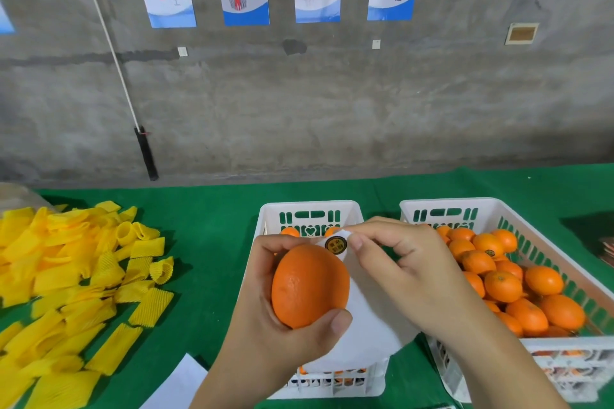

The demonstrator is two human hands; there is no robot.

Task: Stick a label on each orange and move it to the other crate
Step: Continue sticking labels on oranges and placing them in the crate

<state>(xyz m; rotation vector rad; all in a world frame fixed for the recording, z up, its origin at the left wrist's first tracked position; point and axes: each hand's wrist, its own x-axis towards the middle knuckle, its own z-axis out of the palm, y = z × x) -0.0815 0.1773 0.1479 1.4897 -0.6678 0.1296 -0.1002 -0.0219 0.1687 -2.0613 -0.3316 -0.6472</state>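
My left hand (265, 319) grips an orange (309, 285) above the near end of the left white crate (310, 209). A white label backing sheet (368, 325) hangs behind the orange, and a round dark-and-gold label (335, 244) sits at its top edge. My right hand (408, 262) pinches the sheet's top corner beside that label, just above the orange. In the left crate only a few oranges show past my hands. The right white crate (465, 206) is piled with several oranges (505, 285).
A heap of yellow foam fruit sleeves (76, 282) covers the left of the green tablecloth (212, 236). A white sheet of paper (179, 385) lies at the near edge. A grey concrete wall with hanging posters stands behind the table.
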